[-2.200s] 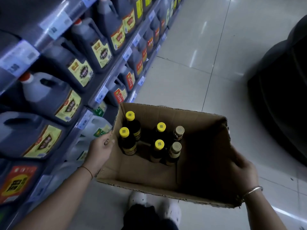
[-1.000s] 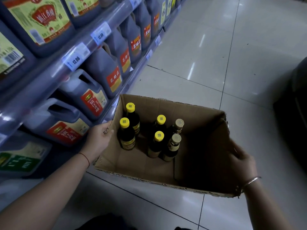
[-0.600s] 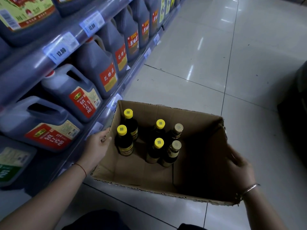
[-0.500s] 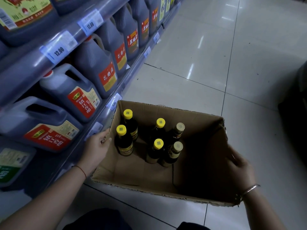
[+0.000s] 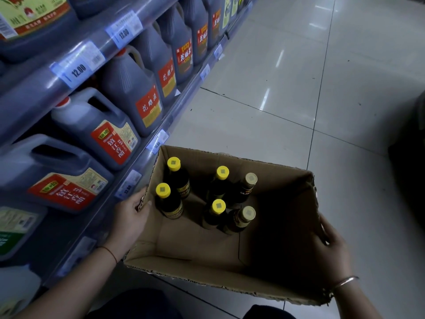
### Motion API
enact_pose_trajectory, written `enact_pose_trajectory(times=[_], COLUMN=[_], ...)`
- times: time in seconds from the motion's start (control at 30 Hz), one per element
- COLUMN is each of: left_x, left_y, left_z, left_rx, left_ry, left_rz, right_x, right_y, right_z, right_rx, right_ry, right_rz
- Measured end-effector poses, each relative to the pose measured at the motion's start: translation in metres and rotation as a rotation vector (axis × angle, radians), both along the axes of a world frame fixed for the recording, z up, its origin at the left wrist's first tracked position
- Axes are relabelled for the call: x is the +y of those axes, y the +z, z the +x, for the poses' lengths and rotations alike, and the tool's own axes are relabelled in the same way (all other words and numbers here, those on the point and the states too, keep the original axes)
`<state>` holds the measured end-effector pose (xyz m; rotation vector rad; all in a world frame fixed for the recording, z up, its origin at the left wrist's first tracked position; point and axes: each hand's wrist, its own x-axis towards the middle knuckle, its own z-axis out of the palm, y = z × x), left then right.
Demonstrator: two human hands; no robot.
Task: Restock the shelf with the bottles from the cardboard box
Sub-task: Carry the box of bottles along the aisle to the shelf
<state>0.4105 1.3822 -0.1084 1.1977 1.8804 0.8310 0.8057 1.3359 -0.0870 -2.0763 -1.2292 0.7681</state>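
Note:
An open cardboard box (image 5: pixel 184 254) sits low over the tiled floor, right beside the shelf (image 5: pixel 138 162). My left hand (image 5: pixel 131 217) grips its left wall, thumb inside. On the opposite side, my right hand (image 5: pixel 331 252) holds the right wall. Several dark bottles stand upright inside, toward the far left: most have yellow caps, such as the nearest left one (image 5: pixel 169 201), and two have gold caps (image 5: pixel 241 219).
The shelf on the left carries large dark jugs (image 5: pixel 96 132) with red and yellow labels, and price tags (image 5: pixel 79 63) line the shelf rails. Pale glossy floor tiles (image 5: pixel 287 77) stretch ahead. A dark mass (image 5: pixel 411 176) stands at the right edge.
The box has come down from the upper shelves to the lowest ones and sits slightly lower than half a second ago. Both hands keep the same grip, and the bottles stay in place.

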Motion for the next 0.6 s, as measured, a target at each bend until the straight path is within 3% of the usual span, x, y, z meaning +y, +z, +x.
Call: enact_pose_trajectory(times=[0.5,0.6], left_x=[-0.002,-0.001], left_y=[-0.002,-0.001], left_z=[-0.009,-0.01], left_rx=[-0.019,-0.025], left_ry=[-0.056,-0.069], left_rz=[-0.02,-0.023], right_x=[-0.004,0.005], right_y=[-0.004,0.008], right_z=[0.005,0.005], right_rx=[-0.013,-0.051], right_ry=[-0.03,-0.055], right_rz=[-0.084,-0.008])
